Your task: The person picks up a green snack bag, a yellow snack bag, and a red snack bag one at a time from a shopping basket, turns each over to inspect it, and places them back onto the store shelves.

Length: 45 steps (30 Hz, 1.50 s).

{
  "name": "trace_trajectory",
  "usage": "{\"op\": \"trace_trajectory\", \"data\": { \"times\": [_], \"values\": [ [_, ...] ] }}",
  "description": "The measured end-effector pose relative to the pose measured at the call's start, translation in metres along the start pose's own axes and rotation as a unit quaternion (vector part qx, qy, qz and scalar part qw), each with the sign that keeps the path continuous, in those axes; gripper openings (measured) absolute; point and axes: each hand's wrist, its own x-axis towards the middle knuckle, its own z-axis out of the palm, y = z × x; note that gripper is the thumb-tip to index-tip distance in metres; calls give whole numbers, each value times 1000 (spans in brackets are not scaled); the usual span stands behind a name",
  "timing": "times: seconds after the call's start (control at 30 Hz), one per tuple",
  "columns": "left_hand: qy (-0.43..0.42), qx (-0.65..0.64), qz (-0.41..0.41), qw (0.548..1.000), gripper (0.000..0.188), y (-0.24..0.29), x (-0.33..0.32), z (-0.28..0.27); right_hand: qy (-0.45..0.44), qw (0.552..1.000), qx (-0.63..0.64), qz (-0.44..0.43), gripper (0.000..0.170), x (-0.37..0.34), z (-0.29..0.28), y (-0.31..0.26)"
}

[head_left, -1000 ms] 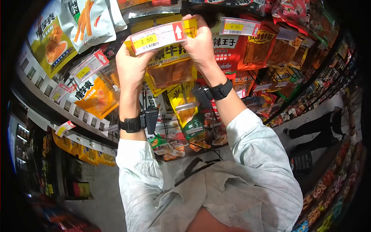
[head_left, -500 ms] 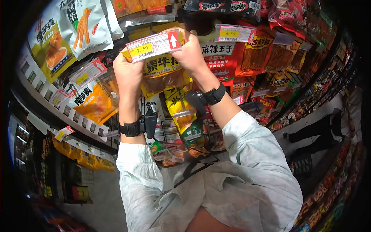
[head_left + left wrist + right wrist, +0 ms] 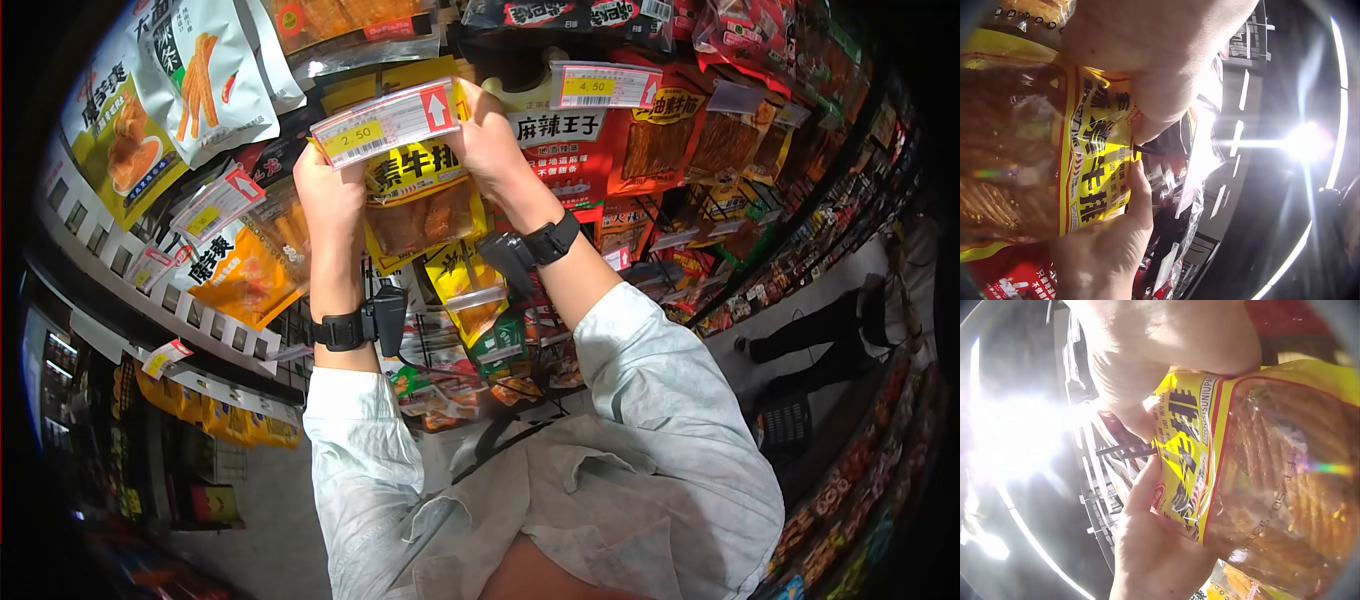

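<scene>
A yellow snack bag (image 3: 420,215) with a clear window showing brown slabs hangs among the shelf goods in the head view. My left hand (image 3: 332,205) grips its upper left edge and my right hand (image 3: 500,150) its upper right. A price tag (image 3: 385,122) reading 2.50 stands in front of the bag's top and hides part of the fingers. From the left wrist view, both thumbs press the printed header, with the right hand (image 3: 1100,259) below. A dark metal prong (image 3: 1129,450) shows between the thumbs in the right wrist view.
Red bags (image 3: 562,150) hang to the right, behind another price tag (image 3: 605,86). White bags (image 3: 205,85) and an orange bag (image 3: 245,275) hang at left. A person in dark trousers (image 3: 815,325) stands in the aisle at right, near a dark basket (image 3: 785,422).
Both hands and the price tag sit a little lower and further left in the head view, as do the surrounding goods. More of the bag's printed header shows under the tag.
</scene>
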Motion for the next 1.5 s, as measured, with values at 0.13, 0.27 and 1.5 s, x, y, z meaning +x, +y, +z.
{"op": "trace_trajectory", "data": {
  "times": [0.13, 0.27, 1.5],
  "values": [
    [16, 81, 15, 996, 20, -4, 6, 1, 46, 980, -177, -81, 28, 6, 0, 2],
    [28, 117, 8, 993, 23, -11, 10, 1, 36, 971, -233, -46, 27, 9, -4, 1],
    [1, -18, 4, 1000, 66, 10, -50, -10, 117, 895, -412, -123, 71, -64, -3, 1]
  ]
}}
